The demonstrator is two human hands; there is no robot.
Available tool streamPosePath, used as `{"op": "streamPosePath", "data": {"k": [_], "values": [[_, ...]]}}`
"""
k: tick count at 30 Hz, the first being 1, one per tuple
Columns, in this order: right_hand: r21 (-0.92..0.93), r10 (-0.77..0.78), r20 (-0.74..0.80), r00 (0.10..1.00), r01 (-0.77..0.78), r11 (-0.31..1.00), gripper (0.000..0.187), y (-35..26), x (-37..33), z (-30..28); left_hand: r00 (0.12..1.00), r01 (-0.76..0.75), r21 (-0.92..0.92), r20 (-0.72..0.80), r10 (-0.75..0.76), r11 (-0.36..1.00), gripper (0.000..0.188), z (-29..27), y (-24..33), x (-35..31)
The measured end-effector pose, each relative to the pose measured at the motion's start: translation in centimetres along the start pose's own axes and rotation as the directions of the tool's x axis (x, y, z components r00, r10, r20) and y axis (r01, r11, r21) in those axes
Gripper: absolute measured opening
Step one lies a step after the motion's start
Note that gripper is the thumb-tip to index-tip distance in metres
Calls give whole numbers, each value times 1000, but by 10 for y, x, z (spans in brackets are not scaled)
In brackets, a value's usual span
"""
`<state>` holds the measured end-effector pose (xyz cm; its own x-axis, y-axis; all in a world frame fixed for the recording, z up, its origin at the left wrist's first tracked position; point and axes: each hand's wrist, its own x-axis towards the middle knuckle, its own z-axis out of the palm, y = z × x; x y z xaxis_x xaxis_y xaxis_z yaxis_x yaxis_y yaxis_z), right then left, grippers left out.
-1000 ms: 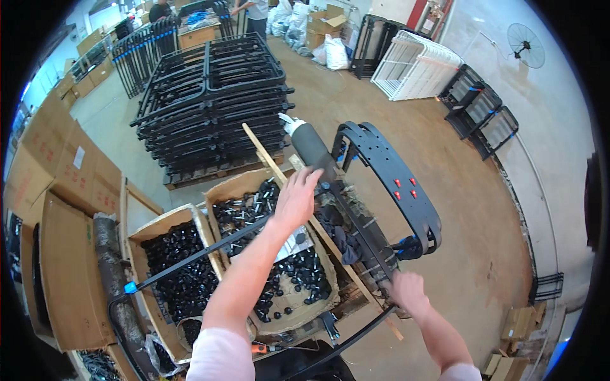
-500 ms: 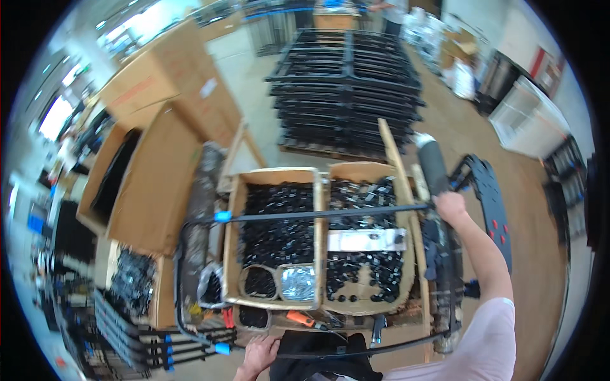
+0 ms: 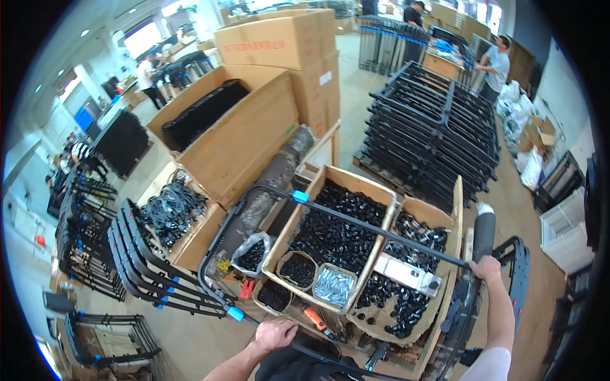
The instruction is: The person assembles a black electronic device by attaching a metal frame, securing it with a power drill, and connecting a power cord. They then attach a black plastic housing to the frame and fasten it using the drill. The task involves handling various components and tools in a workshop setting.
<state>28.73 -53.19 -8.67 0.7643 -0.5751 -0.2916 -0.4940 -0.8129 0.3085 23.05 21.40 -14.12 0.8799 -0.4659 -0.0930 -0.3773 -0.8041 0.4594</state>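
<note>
A black tubular frame with rounded corners lies across the parts boxes, with a blue clip on its far bar and another blue clip on its near bar. My left hand is closed around the near bar, just right of that second clip. At the right end of the far bar, my right hand is closed on the frame's corner, beside a grey padded roll. Beneath the frame, a carton holds small black parts, and a white flat box lies over the neighbouring carton.
An orange-handled tool and red-handled pliers lie at the bench's near side. Several curved black frames lean at left. Large cartons and stacked black frames stand beyond. A co-worker is at the far right.
My view has swung left and up, so the bench appears rotated and more of the room shows. Both hands stay on the frame.
</note>
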Motion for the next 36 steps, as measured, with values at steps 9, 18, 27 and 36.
{"op": "streamPosePath", "data": {"k": [9, 18, 27, 36], "values": [[-25, 78, 22, 997, -78, 997, 75, 26, 20, 35, 998, 36, 41, 46, -37, 999, 25, 0, -1, -4], [41, 89, 51, 995, -91, 995, 73, -1, -22, -14, 1000, -8, 22, 2, 8, 1000, 24, 7, -4, -8], [35, 111, 224, 968, -122, 992, 70, 15, 14, 23, 998, -56, 16, -30, 57, 998, 27, 4, -2, -6], [-32, 67, 85, 994, -64, 997, 61, -17, 0, 12, 999, -32, 23, 17, 32, 999, 28, 2, -9, -15]]}}
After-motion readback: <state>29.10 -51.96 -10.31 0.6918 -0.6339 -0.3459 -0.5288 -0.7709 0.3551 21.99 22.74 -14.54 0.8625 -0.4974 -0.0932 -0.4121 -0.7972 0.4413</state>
